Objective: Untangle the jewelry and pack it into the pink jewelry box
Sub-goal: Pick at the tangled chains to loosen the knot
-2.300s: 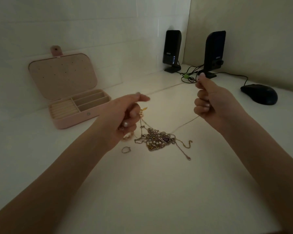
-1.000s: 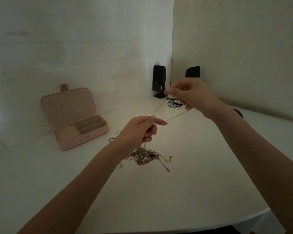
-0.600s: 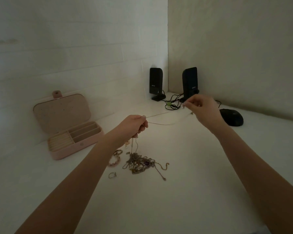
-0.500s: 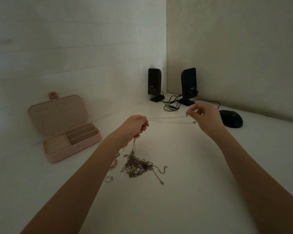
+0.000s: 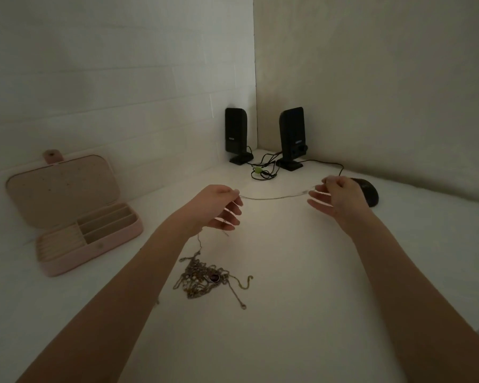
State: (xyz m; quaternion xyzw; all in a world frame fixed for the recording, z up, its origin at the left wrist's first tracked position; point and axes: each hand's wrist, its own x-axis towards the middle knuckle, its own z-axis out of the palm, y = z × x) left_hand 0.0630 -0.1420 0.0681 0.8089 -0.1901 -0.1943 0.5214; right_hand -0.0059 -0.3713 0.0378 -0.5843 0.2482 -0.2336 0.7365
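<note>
While each hand (image 5: 219,205) (image 5: 340,199) pinches a chain (image 5: 271,197), tangled jewelry (image 5: 202,280) rests on the white corner desk (image 5: 315,299).

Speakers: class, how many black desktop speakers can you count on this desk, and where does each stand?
2. The left speaker stands against the white tiled wall near the corner; the right speaker stands beside it against the beige wall, with cables lying between them. Nothing suggests another is hidden.

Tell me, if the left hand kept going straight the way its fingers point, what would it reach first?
The left hand points rightward along the thin chain, so it would probably meet the right hand pinching the other end. Depth is hard to judge here.
</note>
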